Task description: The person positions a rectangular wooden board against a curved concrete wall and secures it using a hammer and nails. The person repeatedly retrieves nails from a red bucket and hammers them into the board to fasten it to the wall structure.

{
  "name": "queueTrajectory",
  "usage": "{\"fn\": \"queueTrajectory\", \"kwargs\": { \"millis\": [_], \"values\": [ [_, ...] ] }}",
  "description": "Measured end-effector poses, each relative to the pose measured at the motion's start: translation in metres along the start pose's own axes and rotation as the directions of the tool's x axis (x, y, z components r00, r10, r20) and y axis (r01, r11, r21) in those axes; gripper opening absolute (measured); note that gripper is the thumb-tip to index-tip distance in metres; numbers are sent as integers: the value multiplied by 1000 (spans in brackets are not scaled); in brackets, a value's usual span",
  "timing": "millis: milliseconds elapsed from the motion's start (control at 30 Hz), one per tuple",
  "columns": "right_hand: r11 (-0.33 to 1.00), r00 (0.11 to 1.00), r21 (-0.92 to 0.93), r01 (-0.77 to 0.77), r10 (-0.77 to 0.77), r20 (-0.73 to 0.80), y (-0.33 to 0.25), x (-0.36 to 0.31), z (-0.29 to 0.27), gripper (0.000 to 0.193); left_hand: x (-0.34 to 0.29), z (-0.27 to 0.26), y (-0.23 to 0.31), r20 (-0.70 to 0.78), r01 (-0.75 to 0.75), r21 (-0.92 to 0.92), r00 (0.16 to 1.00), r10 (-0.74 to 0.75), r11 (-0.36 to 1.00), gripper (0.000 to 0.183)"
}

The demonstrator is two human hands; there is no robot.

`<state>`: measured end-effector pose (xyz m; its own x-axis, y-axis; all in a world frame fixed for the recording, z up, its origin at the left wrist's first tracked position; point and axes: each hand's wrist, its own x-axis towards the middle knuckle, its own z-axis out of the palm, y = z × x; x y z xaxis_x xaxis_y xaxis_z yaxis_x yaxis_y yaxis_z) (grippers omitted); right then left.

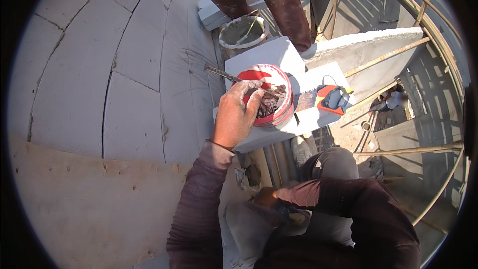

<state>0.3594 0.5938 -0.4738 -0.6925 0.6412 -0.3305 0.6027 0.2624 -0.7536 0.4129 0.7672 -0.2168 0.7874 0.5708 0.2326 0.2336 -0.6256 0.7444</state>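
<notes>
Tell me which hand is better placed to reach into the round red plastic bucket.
Left, most likely: the left hand has its fingertips at the red bucket's opening, while the right hand is down low, farther away.

Crowded work spot: the left hand (232,119) hides part of the red bucket's (285,104) rim. Above the bucket, the frame's upper edge crops a co-worker (289,12); below it, shadow obscures the right hand's (267,197) grasp. A distant person (392,101), far right of it, is blurred.
</notes>
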Motion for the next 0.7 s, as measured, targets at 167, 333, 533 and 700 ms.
{"fn": "queueTrajectory", "kwargs": {
  "millis": [167, 333, 533, 700],
  "values": [
    [945, 994, 313, -90, 106, -33, -53, -26, -45, 32, 72, 27, -57, 486, -168, 643, 843, -230, 747, 27],
    [838, 948, 511, -192, 293, -125, -28, -12, -10, 43, 106, 72, -97, 497, -150, 767, 754, -430, 624, 27],
    [763, 950, 605, -227, 311, -35, -42, -26, -37, 51, 108, 81, -126, 598, -137, 684, 668, -443, 716, 25],
    [751, 938, 592, -293, 346, 26, -47, -32, -47, 57, 108, 120, -156, 552, -165, 728, 717, -426, 666, 26]
  ]
}}
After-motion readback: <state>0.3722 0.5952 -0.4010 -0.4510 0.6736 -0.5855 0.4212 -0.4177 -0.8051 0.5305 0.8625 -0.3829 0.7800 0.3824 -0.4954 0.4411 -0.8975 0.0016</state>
